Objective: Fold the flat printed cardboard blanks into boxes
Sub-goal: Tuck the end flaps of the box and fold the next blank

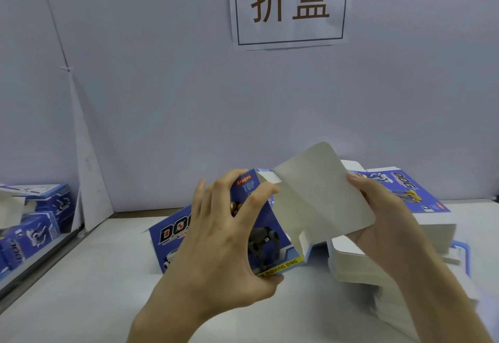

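Left hand [216, 237] gripping blue printed cardboard box blank [266, 230] at lower centre, right hand [383, 217] pinching its pale open flap [321, 196]; judged light, stiff, best held along panel edges.

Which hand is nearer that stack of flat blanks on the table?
Right. The right hand is directly over the stack of flat blanks; the left hand grips the box further left.

Left hand [226, 237] raised, fingers curled in a grip, right hand [378, 215] gripping alongside
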